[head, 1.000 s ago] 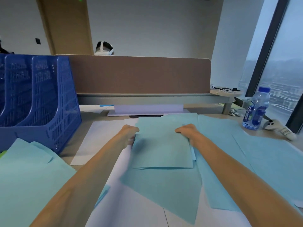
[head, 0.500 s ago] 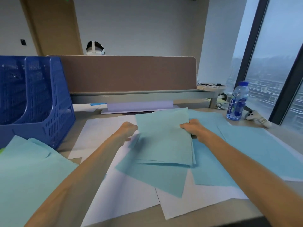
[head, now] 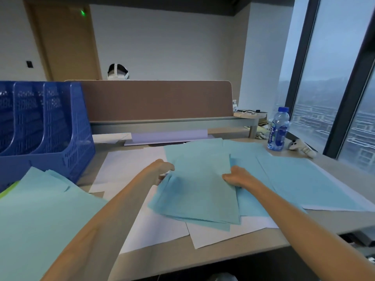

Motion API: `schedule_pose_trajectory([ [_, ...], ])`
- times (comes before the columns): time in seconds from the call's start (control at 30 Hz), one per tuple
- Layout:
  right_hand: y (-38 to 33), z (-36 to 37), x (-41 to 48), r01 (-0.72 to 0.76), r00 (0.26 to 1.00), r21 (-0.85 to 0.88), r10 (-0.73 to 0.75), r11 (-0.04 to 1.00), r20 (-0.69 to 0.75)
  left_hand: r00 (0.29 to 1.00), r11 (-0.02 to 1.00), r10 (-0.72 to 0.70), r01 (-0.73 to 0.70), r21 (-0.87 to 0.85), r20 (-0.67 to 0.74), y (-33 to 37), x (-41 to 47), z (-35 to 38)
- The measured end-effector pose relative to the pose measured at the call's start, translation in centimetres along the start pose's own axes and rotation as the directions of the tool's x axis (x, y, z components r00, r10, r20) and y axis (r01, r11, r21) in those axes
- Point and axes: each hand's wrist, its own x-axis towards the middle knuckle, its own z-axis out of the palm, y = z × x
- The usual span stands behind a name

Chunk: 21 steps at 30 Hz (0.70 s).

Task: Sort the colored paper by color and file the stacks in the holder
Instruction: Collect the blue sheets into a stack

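Two hands at frame centre, left hand and right hand gripping opposite edges of a teal paper stack, blue file holder upper left.

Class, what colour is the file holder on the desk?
Blue. The holder shows best in the head view, the only one.

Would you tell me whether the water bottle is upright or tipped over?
Upright: the water bottle stands on its base, cap uppermost.
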Motion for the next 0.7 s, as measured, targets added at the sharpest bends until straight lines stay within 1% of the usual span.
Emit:
schedule_pose_trajectory([
  [0.07, 0.0, 0.2, 0.2, 0.010, 1.000, -0.038, -0.009, 0.999, 0.009, 1.000, 1.000, 0.002, -0.002, 0.010, -0.029, 0.1, 0.6, 0.1],
  [0.13, 0.0, 0.2, 0.8, 0.010, 1.000, -0.030, -0.009, 1.000, 0.028, 1.000, 0.999, 0.007, -0.006, 0.041, -0.026, 0.0, 0.9, 0.1],
  [0.23, -0.3, 0.0, 1.3, 0.006, 0.999, -0.019, -0.005, 1.000, 0.037, 0.996, 0.997, 0.023, -0.029, 0.069, 0.083, -0.4, 1.9, 0.3],
  [0.3, -0.6, 0.0, 1.6, -0.014, 0.999, -0.002, 0.014, 1.000, 0.046, 0.993, 0.997, 0.057, -0.062, 0.045, 0.105, -0.6, 1.3, 0.6],
  [0.33, -0.7, 0.1, 1.7, -0.019, 0.999, 0.005, 0.018, 1.000, 0.043, 0.991, 0.995, 0.090, -0.093, 0.027, 0.103, -0.5, 0.9, 0.7],
  [0.4, -1.0, 0.3, 2.1, -0.024, 1.000, 0.025, 0.023, 0.999, 0.011, 0.972, 0.975, 0.221, -0.221, -0.017, 0.075, -0.5, 0.5, 0.5],
  [0.47, -1.2, 0.4, 2.6, -0.022, 0.998, 0.059, 0.025, 0.998, -0.050, 0.936, 0.931, 0.351, -0.345, -0.117, 0.035, -0.3, -0.1, -0.1],
  [0.5, -1.5, 0.4, 2.7, -0.003, 0.997, 0.116, 0.012, 0.993, -0.079, 0.920, 0.907, 0.391, -0.385, -0.169, 0.004, -0.3, -0.3, -0.6],
  [0.57, -2.3, 0.4, 2.6, 0.050, 0.994, 0.316, -0.015, 0.947, -0.111, 0.912, 0.883, 0.405, -0.409, -0.230, -0.065, -0.3, -0.3, -1.5],
  [0.63, -3.3, 0.5, 2.4, 0.109, 0.993, 0.541, -0.064, 0.834, -0.101, 0.918, 0.884, 0.381, -0.396, -0.248, -0.109, -0.4, -0.1, -2.1],
  [0.67, -3.7, 0.6, 2.5, 0.131, 0.991, 0.607, -0.099, 0.784, -0.085, 0.922, 0.885, 0.363, -0.386, -0.260, -0.135, -0.6, 0.2, -2.2],
  [0.7, -4.2, 0.8, 2.7, 0.127, 0.991, 0.640, -0.118, 0.758, -0.058, 0.924, 0.884, 0.342, -0.378, -0.276, -0.170, -0.6, 0.3, -2.2],
])
